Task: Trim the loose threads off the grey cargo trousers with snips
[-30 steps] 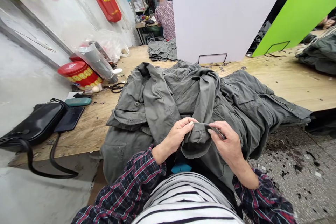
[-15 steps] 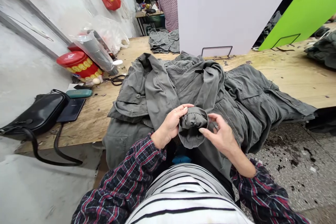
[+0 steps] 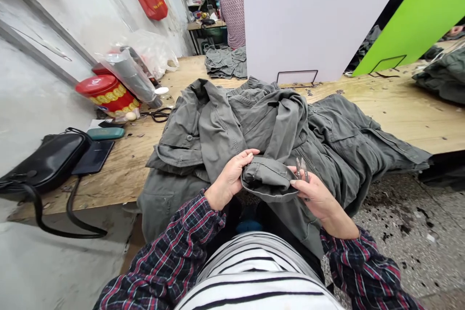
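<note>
Gray garment (image 3: 254,126) is heaped at the front of the wooden tabletop (image 3: 410,106), with lower folds draping over the near edge toward the lap. Its right end also reaches that edge; speckled floor (image 3: 399,227) shows below. Far side: white panel (image 3: 301,14) close behind the heap, lime-green panel (image 3: 417,14) further right. Plywood with small scraps shows between the heap's right part and the panels, up to a bundled gray pile (image 3: 441,77) at far right. On the left, a strip of wood separates the heap from a black handbag (image 3: 47,160), its strap hanging over the edge.

Containers: red tub (image 3: 105,92) has its lid on, contents hidden. White-capped jar (image 3: 162,97) just beside it, contents too small to tell. Teal case (image 3: 106,133) is closed, next to a dark phone (image 3: 93,157). Inside of handbag not visible. Black-handled scissors (image 3: 160,115) lie between tub and heap.

Left hand (image 3: 228,179): thumb and fingers closed on the left side of the turned hem (image 3: 271,174), which is raised in front of the heap. Right hand (image 3: 317,196): narrow grip at the hem's right end, also holding metal thread snips (image 3: 301,169), blades up and slightly apart.
</note>
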{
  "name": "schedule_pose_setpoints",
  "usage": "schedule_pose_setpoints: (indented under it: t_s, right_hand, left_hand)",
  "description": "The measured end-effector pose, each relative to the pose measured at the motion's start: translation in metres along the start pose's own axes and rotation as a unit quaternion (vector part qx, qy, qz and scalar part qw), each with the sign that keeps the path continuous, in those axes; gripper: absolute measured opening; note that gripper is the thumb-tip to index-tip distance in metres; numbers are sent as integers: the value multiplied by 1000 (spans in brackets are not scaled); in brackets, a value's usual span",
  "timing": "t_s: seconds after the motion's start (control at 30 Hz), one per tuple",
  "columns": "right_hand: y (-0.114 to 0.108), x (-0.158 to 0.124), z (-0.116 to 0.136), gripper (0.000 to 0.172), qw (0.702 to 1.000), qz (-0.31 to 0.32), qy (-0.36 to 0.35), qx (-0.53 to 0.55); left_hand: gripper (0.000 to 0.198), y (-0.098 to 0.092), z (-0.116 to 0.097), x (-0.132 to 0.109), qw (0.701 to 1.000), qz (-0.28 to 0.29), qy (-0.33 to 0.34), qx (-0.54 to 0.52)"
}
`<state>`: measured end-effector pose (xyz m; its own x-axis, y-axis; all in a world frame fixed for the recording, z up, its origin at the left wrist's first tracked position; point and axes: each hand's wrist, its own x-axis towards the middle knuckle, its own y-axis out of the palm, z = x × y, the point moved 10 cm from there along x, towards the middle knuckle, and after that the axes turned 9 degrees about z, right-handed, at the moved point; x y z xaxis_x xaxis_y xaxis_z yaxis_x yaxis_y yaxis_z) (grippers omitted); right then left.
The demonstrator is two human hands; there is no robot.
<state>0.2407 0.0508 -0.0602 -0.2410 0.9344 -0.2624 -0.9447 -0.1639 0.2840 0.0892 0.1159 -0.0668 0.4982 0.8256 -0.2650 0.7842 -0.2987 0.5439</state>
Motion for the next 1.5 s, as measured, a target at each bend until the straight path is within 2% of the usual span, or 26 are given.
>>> schedule_pose_setpoints:
  t_s: [0.07, 0.13, 0.23, 0.3, 0.37, 0.43, 0.5, 0.6, 0.67, 0.73, 0.87, 0.93, 1.03, 1.13, 1.27, 1.37, 1.43, 1.5]
  right_hand:
    - [-3, -5, -3, 29, 1000, -17, 4, -16]
    - [-3, -9, -1, 30, 999, -30, -1, -35]
    - [2, -14, 7, 33, 997, -27, -17, -65]
    - [7, -15, 13, 34, 996, -19, -22, -83]
    - [10, -14, 16, 34, 994, -14, -27, -104]
    - [7, -12, 20, 32, 989, -30, -52, -138]
    - [-4, -15, 29, 27, 971, -88, -101, -199]
    - [-10, -28, 47, 17, 920, -170, -191, -298]
    - [0, -32, 55, 13, 898, -163, -230, -339]
    - [11, -32, 59, 13, 890, -139, -245, -360]
    - [16, -25, 61, 13, 905, -120, -236, -333]
    - [8, -20, 54, 18, 937, -107, -204, -262]
    - [-3, -16, 29, 26, 988, -62, -110, -92]
    - [-1, -20, 15, 30, 998, -17, -55, 33]
    - [7, -27, 16, 30, 993, 22, -42, 105]
    - [4, -29, 24, 29, 996, -15, -61, 66]
    - [0, -27, 34, 28, 994, -56, -92, -17]
    - [-1, -22, 44, 27, 982, -82, -125, -114]
  left_hand:
    - [25, 0, -8, -1, 995, -10, 25, 101]
    - [20, 8, -28, -8, 962, -22, 97, 255]
    - [28, 44, -53, -26, 877, 12, 207, 434]
    - [41, 70, -48, -31, 851, 82, 203, 478]
    - [46, 84, -32, -30, 869, 150, 144, 449]
    - [43, 86, -12, -25, 919, 184, 62, 343]
    - [47, 81, 5, -22, 960, 179, 0, 216]
    - [60, 73, 15, -19, 980, 150, -20, 130]
    - [65, 73, 16, -20, 980, 147, -15, 135]
    - [66, 75, 14, -21, 977, 158, -8, 142]
    - [67, 77, 11, -23, 975, 168, -2, 142]
    - [65, 72, 12, -22, 980, 152, -8, 125]
    - [62, 73, 15, -21, 983, 156, -12, 96]
    - [59, 82, 17, -22, 979, 186, -15, 83]
    - [49, 91, 13, -25, 972, 200, -4, 127]
    - [41, 95, 7, -27, 946, 214, 17, 244]
    - [39, 94, 8, -27, 924, 218, 22, 314]
    - [33, 89, 12, -24, 915, 204, 10, 349]
